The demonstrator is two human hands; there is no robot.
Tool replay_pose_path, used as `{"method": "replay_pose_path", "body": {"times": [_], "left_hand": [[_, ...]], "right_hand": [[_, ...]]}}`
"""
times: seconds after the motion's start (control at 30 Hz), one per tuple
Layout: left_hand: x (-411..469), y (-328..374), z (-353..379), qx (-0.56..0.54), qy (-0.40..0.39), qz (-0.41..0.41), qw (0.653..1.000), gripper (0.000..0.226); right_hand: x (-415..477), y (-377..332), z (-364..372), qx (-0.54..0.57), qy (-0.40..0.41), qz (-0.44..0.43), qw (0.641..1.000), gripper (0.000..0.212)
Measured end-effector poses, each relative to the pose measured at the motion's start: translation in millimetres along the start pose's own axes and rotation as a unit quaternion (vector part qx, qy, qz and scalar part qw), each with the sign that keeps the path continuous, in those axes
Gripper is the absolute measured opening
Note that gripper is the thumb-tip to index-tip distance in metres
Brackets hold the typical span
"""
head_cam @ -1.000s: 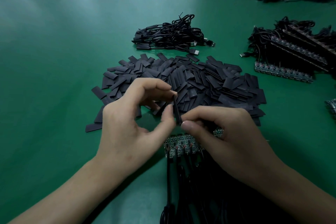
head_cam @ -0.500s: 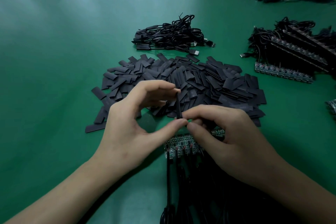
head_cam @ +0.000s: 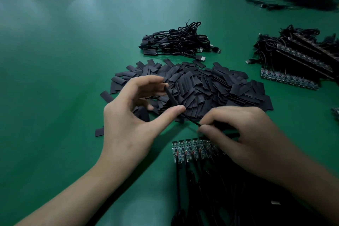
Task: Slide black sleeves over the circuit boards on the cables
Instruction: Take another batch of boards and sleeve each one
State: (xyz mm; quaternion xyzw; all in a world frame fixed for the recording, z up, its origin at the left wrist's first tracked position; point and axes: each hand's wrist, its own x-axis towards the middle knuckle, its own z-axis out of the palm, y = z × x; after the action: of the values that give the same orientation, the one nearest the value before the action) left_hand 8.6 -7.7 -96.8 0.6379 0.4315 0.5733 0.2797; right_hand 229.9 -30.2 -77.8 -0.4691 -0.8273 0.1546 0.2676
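My left hand [head_cam: 132, 124] pinches a black sleeve [head_cam: 172, 100] edge-on between thumb and fingertips, tilted over the near edge of the big pile of loose black sleeves [head_cam: 211, 86]. A thin black cable [head_cam: 191, 120] runs from the sleeve's lower end to my right hand [head_cam: 244, 137], which pinches it between thumb and forefinger. Whether a circuit board sits inside the sleeve is hidden. A row of bare circuit boards [head_cam: 190, 149] on black cables lies just below both hands, partly covered by my right hand.
A bundle of sleeved cables [head_cam: 176, 42] lies beyond the pile. Stacked rows of boards with cables [head_cam: 297, 60] fill the right side of the green table [head_cam: 55, 60]. More black cable heaps [head_cam: 308, 2], another person's hand and orange stools lie at the far edge.
The sleeve has tilted, its top leaning left. My right hand has drawn back to the right, baring a stretch of cable between it and the sleeve.
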Motion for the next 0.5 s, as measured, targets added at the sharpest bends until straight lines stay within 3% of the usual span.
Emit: {"method": "replay_pose_path", "body": {"times": [0.13, 0.23, 0.3, 0.37, 0.5], "left_hand": [[-0.3, -1.1, 0.5, 0.0, -0.005, -0.034, 0.999, 0.061], [0.8, -3.2, -2.6, 0.086, -0.052, -0.044, 0.994, 0.058], [1.1, -4.6, -5.3, 0.18, -0.134, -0.024, 0.974, 0.05], [-0.5, -2.5, -5.9, 0.268, -0.219, -0.001, 0.938, 0.059], [-4.5, 2.1, -4.8, 0.334, -0.287, 0.067, 0.895, 0.068]], "right_hand": [[13.8, -5.2, -26.1, -0.019, -0.005, 0.042, 0.999, 0.021], [43.4, 1.7, -59.8, -0.104, 0.011, 0.062, 0.993, 0.017], [74.4, 9.2, -76.4, -0.178, 0.034, 0.058, 0.982, 0.016], [114.4, 21.3, -82.2, -0.243, 0.042, 0.049, 0.968, 0.018], [208.7, 46.7, -68.8, -0.351, 0.06, 0.031, 0.934, 0.022]]}}
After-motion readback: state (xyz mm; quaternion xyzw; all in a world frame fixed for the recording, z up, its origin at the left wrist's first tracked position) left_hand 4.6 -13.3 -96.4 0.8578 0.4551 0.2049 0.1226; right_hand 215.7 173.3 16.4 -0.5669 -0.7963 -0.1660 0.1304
